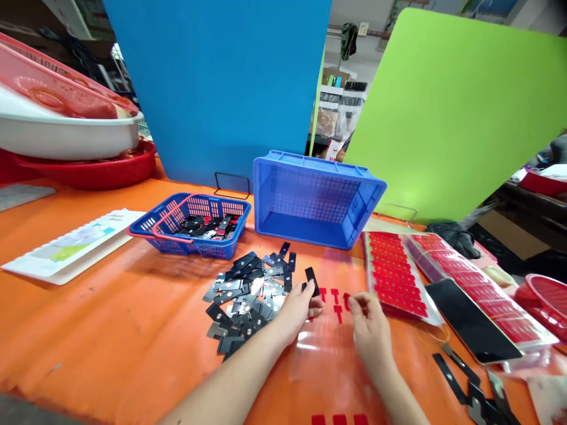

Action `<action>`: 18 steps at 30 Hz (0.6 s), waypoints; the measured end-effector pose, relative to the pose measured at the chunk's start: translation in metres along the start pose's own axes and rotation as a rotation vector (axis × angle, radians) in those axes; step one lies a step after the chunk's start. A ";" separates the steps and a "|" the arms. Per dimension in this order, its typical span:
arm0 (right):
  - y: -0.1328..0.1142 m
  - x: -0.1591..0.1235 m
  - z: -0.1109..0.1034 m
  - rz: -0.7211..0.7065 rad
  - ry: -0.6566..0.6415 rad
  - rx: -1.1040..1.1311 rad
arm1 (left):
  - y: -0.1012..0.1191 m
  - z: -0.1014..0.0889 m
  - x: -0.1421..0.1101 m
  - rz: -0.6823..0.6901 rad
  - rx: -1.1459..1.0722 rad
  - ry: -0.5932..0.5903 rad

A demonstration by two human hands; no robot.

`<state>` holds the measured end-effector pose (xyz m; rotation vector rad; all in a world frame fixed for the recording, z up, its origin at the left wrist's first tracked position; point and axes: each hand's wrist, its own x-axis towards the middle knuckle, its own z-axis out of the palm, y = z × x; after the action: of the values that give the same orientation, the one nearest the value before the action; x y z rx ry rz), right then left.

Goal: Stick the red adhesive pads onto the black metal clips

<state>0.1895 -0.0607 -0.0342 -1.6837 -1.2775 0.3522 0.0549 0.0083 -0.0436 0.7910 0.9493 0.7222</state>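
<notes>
My left hand point(297, 310) pinches a small black flat part point(312, 280) and holds it just above the orange table. My right hand point(370, 327) hovers beside it with thumb and fingers pinched together over a clear sheet carrying red T-shaped stickers point(335, 298); what it pinches is too small to make out. A loose pile of black and silver flat parts point(250, 292) lies left of my left hand.
A small blue basket point(195, 227) with more black parts and a large blue crate point(316, 198) stand behind the pile. Sheets of red stickers point(394, 274) and a dark phone point(472, 319) lie to the right. Black strips point(469, 383) sit at front right; a paper sheet point(73, 245) at left.
</notes>
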 end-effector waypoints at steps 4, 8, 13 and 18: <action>0.001 0.004 0.002 0.113 0.018 0.337 | -0.001 0.005 -0.014 0.224 0.316 -0.097; -0.005 0.001 0.007 0.136 -0.067 0.457 | -0.005 0.009 -0.024 0.304 0.453 -0.239; -0.011 -0.010 0.005 -0.012 -0.084 0.353 | -0.001 0.013 -0.027 -0.081 -0.044 -0.277; -0.015 -0.014 0.001 -0.120 -0.331 0.297 | 0.005 0.008 -0.024 -0.165 -0.289 -0.205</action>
<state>0.1741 -0.0726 -0.0262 -1.3268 -1.4759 0.7342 0.0519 -0.0109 -0.0267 0.5145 0.6966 0.6041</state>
